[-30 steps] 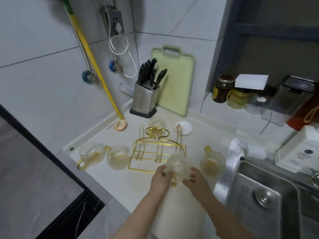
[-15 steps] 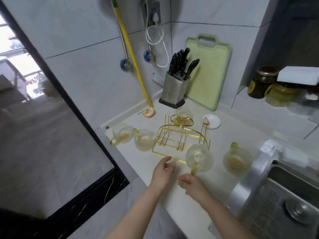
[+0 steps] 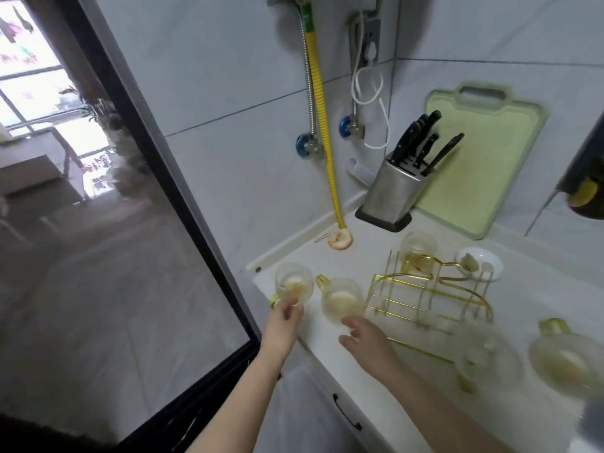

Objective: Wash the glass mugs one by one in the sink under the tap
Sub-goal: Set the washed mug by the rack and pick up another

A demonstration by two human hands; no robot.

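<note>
White counter, tiled corner, gold rack [image 3: 428, 295] in the middle. Left hand [image 3: 283, 325] pinches the far-left mug [image 3: 293, 283] at its base by the handle; right hand [image 3: 366, 340] hangs open, fingers spread, just touching the second mug [image 3: 342, 300], gripping nothing. Both mugs stand upright with cloudy dregs. Three more mugs sit further right, one behind the rack. Risk, I'd say: that left mug sits near the counter edge, and a thin fingertip pinch on glass could slip and drop it.

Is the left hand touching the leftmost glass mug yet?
Touching. The head view shows the left hand with its fingertips on the lower wall of the leftmost glass mug, beside its gold handle; no gap shows between them.
</note>
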